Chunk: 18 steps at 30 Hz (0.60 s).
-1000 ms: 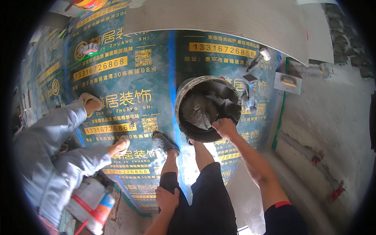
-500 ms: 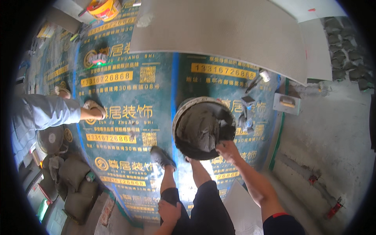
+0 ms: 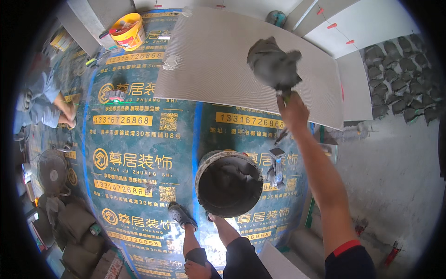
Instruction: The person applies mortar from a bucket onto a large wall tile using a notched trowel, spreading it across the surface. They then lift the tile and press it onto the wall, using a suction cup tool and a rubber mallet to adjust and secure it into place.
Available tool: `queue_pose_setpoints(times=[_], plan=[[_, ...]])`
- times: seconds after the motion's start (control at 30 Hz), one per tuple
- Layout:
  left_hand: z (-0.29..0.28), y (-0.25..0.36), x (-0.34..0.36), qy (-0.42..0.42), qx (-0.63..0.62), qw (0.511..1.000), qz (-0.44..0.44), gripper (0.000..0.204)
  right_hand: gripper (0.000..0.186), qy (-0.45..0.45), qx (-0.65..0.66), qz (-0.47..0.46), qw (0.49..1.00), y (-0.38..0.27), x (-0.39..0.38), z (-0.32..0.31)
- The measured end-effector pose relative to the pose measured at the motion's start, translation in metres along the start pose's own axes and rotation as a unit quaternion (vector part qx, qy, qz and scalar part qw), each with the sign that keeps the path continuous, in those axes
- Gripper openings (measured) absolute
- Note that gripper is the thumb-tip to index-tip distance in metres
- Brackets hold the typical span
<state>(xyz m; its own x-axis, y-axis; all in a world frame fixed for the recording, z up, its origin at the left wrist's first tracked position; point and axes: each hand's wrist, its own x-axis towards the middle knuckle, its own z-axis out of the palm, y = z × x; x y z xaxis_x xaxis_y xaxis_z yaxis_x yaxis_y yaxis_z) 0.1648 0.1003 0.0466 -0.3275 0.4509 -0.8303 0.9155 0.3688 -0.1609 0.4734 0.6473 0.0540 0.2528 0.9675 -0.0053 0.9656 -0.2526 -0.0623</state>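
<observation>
My right hand is closed around the handle of a trowel, whose blade is buried under a big lump of grey mortar. It is held out over a large pale tile, whose surface carries combed ridges. Below stands a round bucket of wet grey mortar, close in front of my feet. At the lower edge my left hand rests on my knee, its fingers laid over it and partly cut off.
A yellow bucket with tools stands far left. A notched hand tool lies right of the mortar bucket. Mortar lumps cover the floor far right. A co-worker is at the left, above a round fan. Printed green sheeting covers the floor.
My right hand has gone from the bucket forward to above the tile, bringing out a lump of mortar on the trowel. The view has tilted up. The co-worker's pose has changed.
</observation>
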Motion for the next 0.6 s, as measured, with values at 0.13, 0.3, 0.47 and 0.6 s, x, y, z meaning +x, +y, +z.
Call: queue_pose_setpoints(times=[0.13, 0.3, 0.47, 0.6], plan=[[0.003, -0.005, 0.001, 0.004, -0.039, 0.999, -0.022, 0.087, 0.050, -0.125, -0.109, -0.015, 0.986, -0.036, 0.074, -0.026], [0.011, -0.004, 0.002, -0.020, -0.077, 0.995, -0.052, 0.083, 0.048, -0.039, 0.051, -0.003, 0.998, -0.027, 0.038, -0.030], [0.025, -0.018, 0.009, -0.027, -0.069, 0.995, -0.060, 0.087, 0.045, -0.156, 0.141, 0.044, 0.977, -0.004, -0.105, -0.049], [-0.005, -0.026, 0.012, -0.100, -0.082, 0.989, -0.070, 0.083, 0.039, -0.220, 0.007, -0.089, 0.972, 0.047, -0.205, -0.024]])
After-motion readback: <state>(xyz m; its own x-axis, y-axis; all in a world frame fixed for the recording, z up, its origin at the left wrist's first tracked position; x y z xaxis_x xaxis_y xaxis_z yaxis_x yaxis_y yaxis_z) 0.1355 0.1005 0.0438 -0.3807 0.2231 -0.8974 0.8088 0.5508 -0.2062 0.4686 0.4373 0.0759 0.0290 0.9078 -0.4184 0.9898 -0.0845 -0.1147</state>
